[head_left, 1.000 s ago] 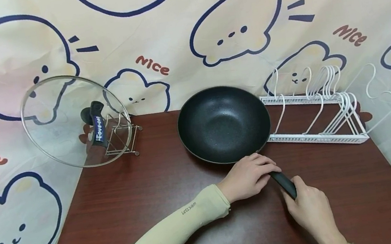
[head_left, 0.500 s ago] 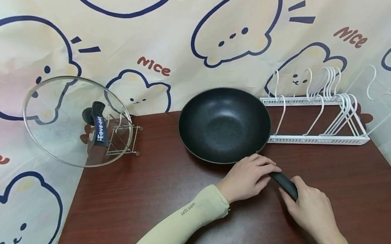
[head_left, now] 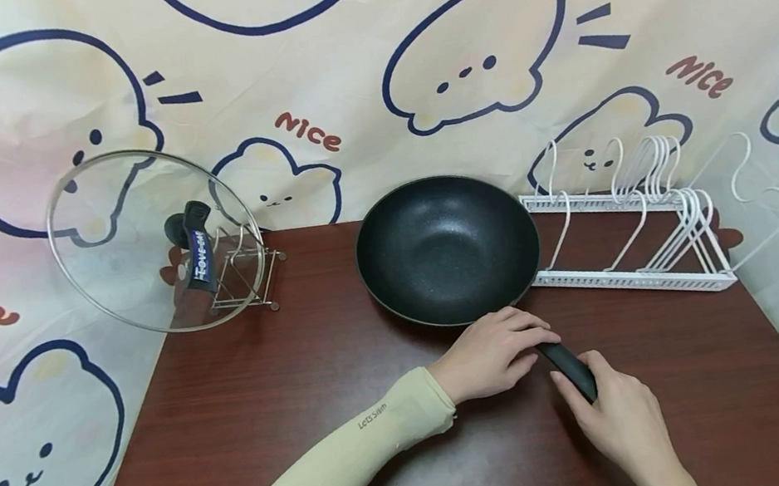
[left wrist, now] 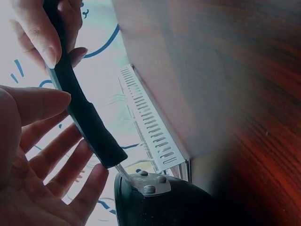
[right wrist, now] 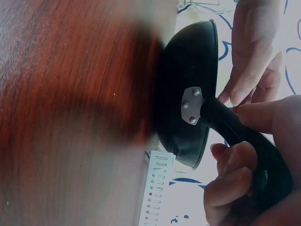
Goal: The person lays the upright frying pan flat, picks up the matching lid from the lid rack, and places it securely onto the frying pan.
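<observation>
A black wok [head_left: 447, 251] stands upright near the back of the table, its long black handle [head_left: 569, 372] pointing toward me and to the right. My left hand [head_left: 500, 354] lies over the part of the handle close to the pan; in the left wrist view its thumb touches one side and its nearly straight fingertips [left wrist: 99, 174] the other. Farther out, my right hand [head_left: 627, 413] grips the handle end. The right wrist view shows curled fingers [right wrist: 235, 174] round it and a riveted metal bracket [right wrist: 192, 106] joining handle to wok.
A glass lid [head_left: 141, 301] with a black, blue-labelled knob leans in a small wire stand [head_left: 254, 297] at the back left. Just right of the wok stands a white rack [head_left: 637, 278] with several wire dividers. A patterned cloth [head_left: 346, 56] borders the brown table [head_left: 246, 399].
My right hand has shifted very slightly back along the handle, and its thumb has moved a little away from it. The left hand and the wok stay in place.
</observation>
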### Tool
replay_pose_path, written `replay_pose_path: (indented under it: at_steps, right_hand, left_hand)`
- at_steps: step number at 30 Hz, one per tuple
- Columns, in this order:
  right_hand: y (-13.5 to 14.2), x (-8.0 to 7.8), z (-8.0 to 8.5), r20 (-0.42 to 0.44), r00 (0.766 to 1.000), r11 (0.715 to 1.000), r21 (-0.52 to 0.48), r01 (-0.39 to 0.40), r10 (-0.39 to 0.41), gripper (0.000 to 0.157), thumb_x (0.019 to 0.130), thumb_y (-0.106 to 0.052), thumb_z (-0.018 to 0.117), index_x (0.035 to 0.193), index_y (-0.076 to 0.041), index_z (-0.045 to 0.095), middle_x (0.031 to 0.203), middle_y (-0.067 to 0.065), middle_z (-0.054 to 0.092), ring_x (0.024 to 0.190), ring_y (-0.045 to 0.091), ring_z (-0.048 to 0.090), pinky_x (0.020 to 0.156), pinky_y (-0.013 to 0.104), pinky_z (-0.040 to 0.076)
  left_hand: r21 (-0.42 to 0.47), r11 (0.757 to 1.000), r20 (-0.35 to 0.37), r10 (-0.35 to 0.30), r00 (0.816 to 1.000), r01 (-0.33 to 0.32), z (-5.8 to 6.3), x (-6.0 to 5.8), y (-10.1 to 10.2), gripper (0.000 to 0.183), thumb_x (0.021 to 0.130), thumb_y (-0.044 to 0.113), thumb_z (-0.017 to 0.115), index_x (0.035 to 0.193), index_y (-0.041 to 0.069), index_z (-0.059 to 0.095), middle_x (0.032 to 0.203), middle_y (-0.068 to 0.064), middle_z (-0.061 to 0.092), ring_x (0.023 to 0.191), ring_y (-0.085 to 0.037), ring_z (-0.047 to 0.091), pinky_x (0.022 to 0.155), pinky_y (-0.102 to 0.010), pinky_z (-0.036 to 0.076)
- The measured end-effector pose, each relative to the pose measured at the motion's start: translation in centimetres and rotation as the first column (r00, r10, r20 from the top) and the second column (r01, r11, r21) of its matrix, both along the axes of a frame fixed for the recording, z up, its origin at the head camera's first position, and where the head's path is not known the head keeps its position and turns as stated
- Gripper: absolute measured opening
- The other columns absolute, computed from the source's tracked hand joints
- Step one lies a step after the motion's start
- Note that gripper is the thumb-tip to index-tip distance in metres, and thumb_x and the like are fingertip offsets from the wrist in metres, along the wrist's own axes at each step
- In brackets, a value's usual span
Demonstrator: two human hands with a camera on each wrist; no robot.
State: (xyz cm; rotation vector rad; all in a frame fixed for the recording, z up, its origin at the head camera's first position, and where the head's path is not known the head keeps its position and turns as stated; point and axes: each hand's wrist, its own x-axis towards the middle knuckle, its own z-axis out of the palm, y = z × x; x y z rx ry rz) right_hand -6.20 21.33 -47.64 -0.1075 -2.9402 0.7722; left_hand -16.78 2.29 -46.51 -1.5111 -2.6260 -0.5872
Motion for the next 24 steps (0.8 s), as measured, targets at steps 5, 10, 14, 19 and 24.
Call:
replay_pose_path:
  at_steps: [5, 10, 14, 19, 24]
  right_hand:
    - [0.0, 0.0, 0.1, 0.003, 1.000, 1.000, -0.005, -0.002, 0.002, 0.034, 0.100, -0.040, 0.068, 0.110, -0.008, 0.064, 0.058, -0.001, 0.046, 0.051, 0.015, 0.043, 0.050, 0.032, 0.032]
    - [0.0, -0.1, 0.1, 0.004, 1.000, 1.000, -0.006, -0.004, 0.004, 0.034, 0.100, -0.040, 0.068, 0.110, -0.008, 0.064, 0.058, -0.001, 0.046, 0.052, 0.015, 0.043, 0.050, 0.032, 0.032]
    - [0.0, -0.1, 0.1, -0.003, 1.000, 1.000, -0.002, -0.004, 0.004, 0.034, 0.099, -0.040, 0.068, 0.109, -0.008, 0.064, 0.058, -0.002, 0.046, 0.052, 0.016, 0.044, 0.050, 0.032, 0.032]
    - [0.0, -0.2, 0.1, 0.011, 1.000, 1.000, 0.005, -0.001, 0.001, 0.037, 0.100, -0.042, 0.067, 0.112, -0.008, 0.065, 0.058, -0.001, 0.047, 0.052, 0.016, 0.045, 0.050, 0.032, 0.033]
    - [0.0, -0.2, 0.1, 0.023, 1.000, 1.000, 0.006, -0.001, 0.001, 0.038, 0.100, -0.044, 0.066, 0.113, -0.008, 0.065, 0.059, -0.001, 0.048, 0.053, 0.016, 0.046, 0.051, 0.032, 0.034]
  left_hand:
    - [0.001, 1.000, 0.002, -0.002, 1.000, 0.002, 0.0, 0.0, -0.1, 0.035, 0.101, 0.019, 0.066, 0.135, 0.025, 0.067, 0.135, 0.008, 0.065, 0.127, -0.012, 0.057, 0.108, -0.026, 0.047]
    - [0.000, 1.000, 0.003, -0.001, 1.000, 0.001, 0.2, 0.0, -0.1, 0.035, 0.101, 0.019, 0.065, 0.136, 0.025, 0.067, 0.136, 0.008, 0.065, 0.128, -0.012, 0.056, 0.109, -0.026, 0.047]
    - [-0.002, 1.000, 0.004, -0.005, 1.000, 0.005, 0.2, 0.0, -0.2, 0.036, 0.101, 0.019, 0.065, 0.136, 0.024, 0.066, 0.137, 0.008, 0.065, 0.128, -0.012, 0.056, 0.110, -0.026, 0.046]
    - [-0.015, 1.000, 0.034, -0.011, 0.999, 0.011, 0.2, 0.0, -0.6, 0.039, 0.102, 0.020, 0.065, 0.140, 0.023, 0.063, 0.142, 0.007, 0.062, 0.133, -0.012, 0.055, 0.115, -0.025, 0.043]
    - [-0.011, 1.000, 0.075, 0.002, 0.997, -0.001, 0.5, 0.1, -1.8, 0.042, 0.102, 0.022, 0.065, 0.144, 0.024, 0.060, 0.147, 0.007, 0.060, 0.139, -0.012, 0.052, 0.119, -0.027, 0.039]
